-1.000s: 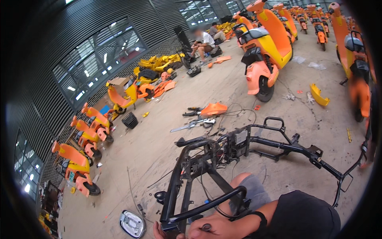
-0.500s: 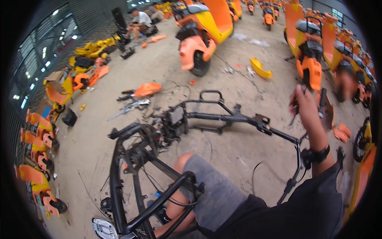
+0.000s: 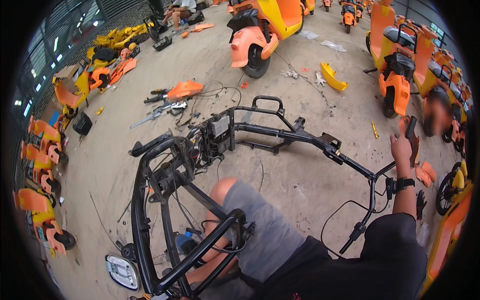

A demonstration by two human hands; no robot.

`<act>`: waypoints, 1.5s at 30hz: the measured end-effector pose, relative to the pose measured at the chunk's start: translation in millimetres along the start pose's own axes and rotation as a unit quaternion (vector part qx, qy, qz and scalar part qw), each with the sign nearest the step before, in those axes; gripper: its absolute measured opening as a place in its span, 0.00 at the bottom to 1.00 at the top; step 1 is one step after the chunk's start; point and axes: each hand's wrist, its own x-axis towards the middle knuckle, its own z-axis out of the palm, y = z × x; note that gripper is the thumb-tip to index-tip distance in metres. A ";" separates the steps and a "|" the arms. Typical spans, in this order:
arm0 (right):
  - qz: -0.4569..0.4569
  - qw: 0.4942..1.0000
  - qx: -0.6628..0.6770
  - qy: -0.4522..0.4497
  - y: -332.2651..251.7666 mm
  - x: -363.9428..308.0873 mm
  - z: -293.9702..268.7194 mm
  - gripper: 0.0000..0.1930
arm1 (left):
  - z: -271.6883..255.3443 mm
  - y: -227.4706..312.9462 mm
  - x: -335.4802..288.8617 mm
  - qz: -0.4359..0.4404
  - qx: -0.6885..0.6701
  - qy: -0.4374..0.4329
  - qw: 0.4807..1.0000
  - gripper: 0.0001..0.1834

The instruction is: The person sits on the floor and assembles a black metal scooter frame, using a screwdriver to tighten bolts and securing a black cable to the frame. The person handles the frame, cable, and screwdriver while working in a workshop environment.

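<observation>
A bare black scooter frame [image 3: 280, 132] lies across the floor before me, tubes bending round my bent right leg. At its right end is the handlebar [image 3: 384, 170], with a black grip [image 3: 411, 128] pointing up. My right hand [image 3: 401, 149] is closed round the handlebar just below this grip; my fingers partly hide the bar. A black strap sits on that wrist. Loose cables hang from the handlebar's lower end [image 3: 357, 231]. An electrical box with wires [image 3: 218, 127] sits on the frame's middle. My left hand does not show; bare skin behind the lower tubes could be arm or leg.
A yellow slim tool [image 3: 375, 130] lies on the floor left of my right hand. Beyond the frame lie an orange panel [image 3: 185, 90] and a yellow curved panel [image 3: 333, 77]. Orange-and-yellow scooters [image 3: 260, 37] stand around. A person [image 3: 181, 11] sits at the far left.
My right hand has come down and right onto the handlebar; it was apart from it, with a thin dark item at its fingers. The yellow tool now shows on the floor. The view has tilted down.
</observation>
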 end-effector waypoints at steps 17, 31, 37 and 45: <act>0.035 0.960 0.250 0.118 93.1 22.8 116.6 0.33 | 1.3 -17.3 -36.3 -0.042 -0.143 -0.068 0.987 0.51; -0.114 0.900 0.286 0.308 -6.3 -2.6 -74.2 0.28 | -2.0 -10.3 -84.4 -0.014 -0.226 -0.018 0.974 0.45; -0.096 0.899 0.216 0.370 -68.1 81.0 -106.1 0.32 | -6.8 -14.3 -84.7 -0.084 -0.254 -0.021 0.963 0.41; -0.204 0.852 0.269 0.399 -227.3 34.6 -230.6 0.29 | 4.4 -42.8 -55.4 -0.192 -0.272 -0.025 0.943 0.35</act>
